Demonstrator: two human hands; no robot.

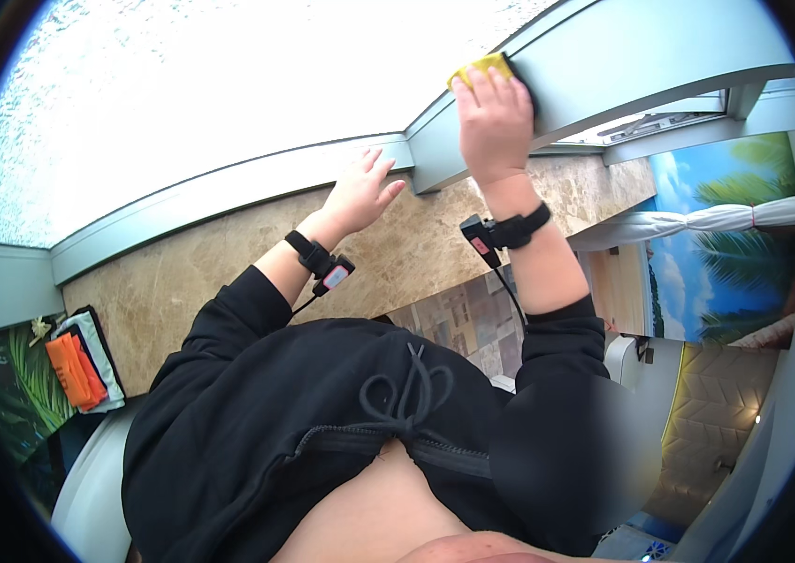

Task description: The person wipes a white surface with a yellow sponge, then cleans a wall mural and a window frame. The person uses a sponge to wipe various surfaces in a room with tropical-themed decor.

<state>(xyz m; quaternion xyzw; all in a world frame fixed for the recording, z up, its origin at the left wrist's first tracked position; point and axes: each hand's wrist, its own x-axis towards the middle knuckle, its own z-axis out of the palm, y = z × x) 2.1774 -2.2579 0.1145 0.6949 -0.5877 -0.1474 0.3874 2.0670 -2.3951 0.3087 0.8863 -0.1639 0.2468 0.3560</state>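
Observation:
My right hand (496, 116) grips a yellow cleaning cloth (483, 67) with a dark side, pressed against the pale grey window frame (598, 60). Whether it is a folded cloth or a soft pad is hard to tell, since my fingers cover much of it. My left hand (364, 193) holds nothing, its fingers spread, over the brown marble windowsill (250, 236). Its fingertips overlap the frame's lower rail (285, 163) in the view; I cannot tell whether they touch it. Bright textured glass (228, 77) fills the space behind the rail.
Folded orange and white cloths or bags (81, 366) lie at the sill's left end. An open window sash (665, 123) is at the right. Beyond it, a tied white curtain (707, 217) crosses a beach-print panel (742, 281). Black wrist devices (330, 271) with cables sit on both my wrists.

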